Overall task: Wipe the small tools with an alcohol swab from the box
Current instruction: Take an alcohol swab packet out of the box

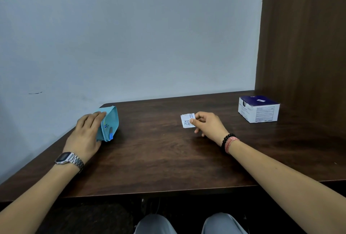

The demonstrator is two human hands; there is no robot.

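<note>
Head view, setting: a dark wooden worktop (159,158) against a pale wall, a brown panel on the right; the person's knees show below the near edge
Left hand (85,134): rests on the side of a light blue fabric pouch (109,123) near the left edge of the worktop; fingers fairly straight along the cloth, steadying it rather than gripping; a metal wristwatch (68,158) on the wrist
Pouch: stands on its edge, its mouth facing right; a small blue piece shows at its lower lip; whether the small tools are inside cannot be told, and no tools lie out in view
Right hand (207,125): near the middle of the worktop, thumb and forefinger pinching a small white sachet (187,120) with blue print, most likely the alcohol swab; the other fingers curl beneath; bead and cord bracelets (229,142) on the wrist
Sachet: looks sealed, though a torn corner is too small to rule out
Box (259,109): white with a dark blue top, at the far right of the worktop beside the panel, well apart from both hands
Progress, as a judgement: a swab is out of the box and in hand; still to do are opening the sachet, getting the tools out, and wiping each one; the task looks to be in its early part
</note>
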